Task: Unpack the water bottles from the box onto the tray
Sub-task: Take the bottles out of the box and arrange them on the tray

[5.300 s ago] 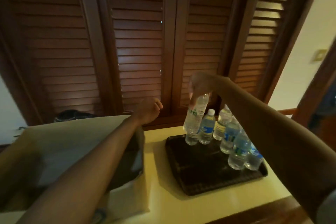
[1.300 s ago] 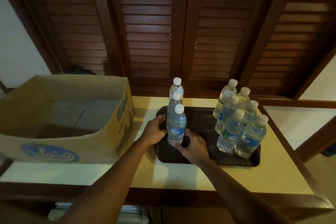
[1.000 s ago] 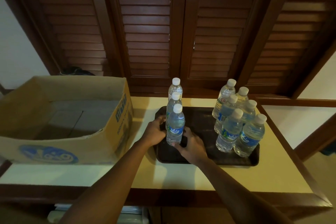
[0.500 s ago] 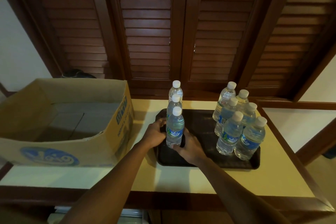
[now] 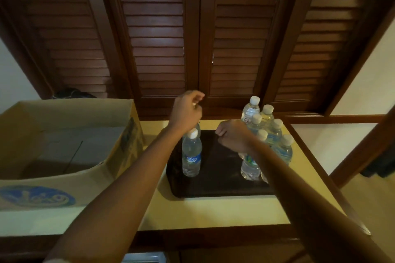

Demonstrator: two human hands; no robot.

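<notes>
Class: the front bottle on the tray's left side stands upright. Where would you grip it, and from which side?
Probably grip the front bottle round its labelled body, coming from the near edge of the tray. It stands upright, that side is open, and the left hand hangs over the bottles behind.

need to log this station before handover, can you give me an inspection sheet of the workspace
surface: pale yellow table with dark wood edge
job's things: cardboard box on the left, no bottles visible inside; dark tray; bottle upright on its left; bottle cluster on its right
clutter: dark object behind box, unclear
hands: left hand raised, fingers curled; right hand loosely curled, holding nothing
cables: nothing seen
surroundings: brown louvred doors
</notes>
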